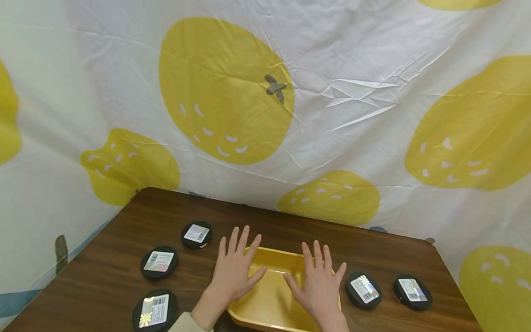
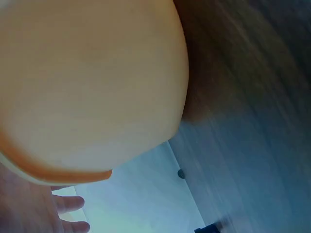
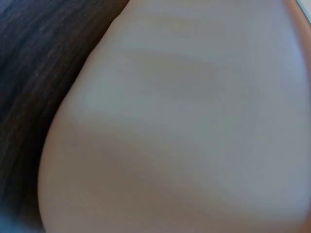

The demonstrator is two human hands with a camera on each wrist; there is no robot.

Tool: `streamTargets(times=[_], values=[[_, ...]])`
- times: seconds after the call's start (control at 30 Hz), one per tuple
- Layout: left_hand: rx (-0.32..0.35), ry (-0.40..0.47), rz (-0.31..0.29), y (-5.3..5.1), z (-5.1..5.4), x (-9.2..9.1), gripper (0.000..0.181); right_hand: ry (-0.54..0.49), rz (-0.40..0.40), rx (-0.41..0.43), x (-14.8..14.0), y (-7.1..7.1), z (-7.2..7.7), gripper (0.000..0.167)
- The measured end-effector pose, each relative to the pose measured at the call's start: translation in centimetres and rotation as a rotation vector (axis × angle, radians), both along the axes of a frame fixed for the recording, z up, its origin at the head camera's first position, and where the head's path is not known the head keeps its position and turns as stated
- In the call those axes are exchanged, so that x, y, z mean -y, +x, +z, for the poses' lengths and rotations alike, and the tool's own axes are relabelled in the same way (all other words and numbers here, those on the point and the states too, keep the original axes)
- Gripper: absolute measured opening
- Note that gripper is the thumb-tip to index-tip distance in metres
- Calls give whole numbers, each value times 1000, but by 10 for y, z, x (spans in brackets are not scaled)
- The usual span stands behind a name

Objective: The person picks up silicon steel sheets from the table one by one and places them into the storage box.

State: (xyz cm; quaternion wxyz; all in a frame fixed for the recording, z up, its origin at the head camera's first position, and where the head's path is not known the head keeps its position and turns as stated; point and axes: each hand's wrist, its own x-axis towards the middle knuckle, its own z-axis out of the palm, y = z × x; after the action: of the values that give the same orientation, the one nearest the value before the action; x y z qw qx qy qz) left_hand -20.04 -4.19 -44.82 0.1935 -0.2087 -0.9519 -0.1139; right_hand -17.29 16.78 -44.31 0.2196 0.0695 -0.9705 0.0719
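A yellow rectangular tray (image 1: 271, 295) with rounded corners sits on the table. My left hand (image 1: 233, 273) is over its left rim, fingers straight and spread, thumb pointing inward. Over the right side is my right hand (image 1: 318, 287), its fingers likewise extended and apart. Neither hand holds anything; whether they touch the rim I cannot tell. In the left wrist view the outer tray wall (image 2: 92, 92) fills much of the picture, with a few fingers (image 2: 70, 204) at lower left. The right wrist view shows mostly the tray wall (image 3: 170, 126), blurred, and no hand.
Several flat black discs with white labels lie on the dark wooden table (image 1: 249, 221). Left of the tray are a far disc (image 1: 197, 234), a middle disc (image 1: 159, 263) and a near disc (image 1: 155, 311). Two more, an inner disc (image 1: 363, 290) and an outer disc (image 1: 412, 292), lie right.
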Motion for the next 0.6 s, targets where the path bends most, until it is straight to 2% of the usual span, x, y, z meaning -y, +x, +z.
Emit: streamTargets(times=[0.4, 0.6], values=[[42, 104, -4, -2, -8, 6, 66, -32, -32, 61, -5, 2, 2, 78], [134, 182, 6, -4, -6, 10, 64, -62, -35, 39, -10, 3, 3, 79]])
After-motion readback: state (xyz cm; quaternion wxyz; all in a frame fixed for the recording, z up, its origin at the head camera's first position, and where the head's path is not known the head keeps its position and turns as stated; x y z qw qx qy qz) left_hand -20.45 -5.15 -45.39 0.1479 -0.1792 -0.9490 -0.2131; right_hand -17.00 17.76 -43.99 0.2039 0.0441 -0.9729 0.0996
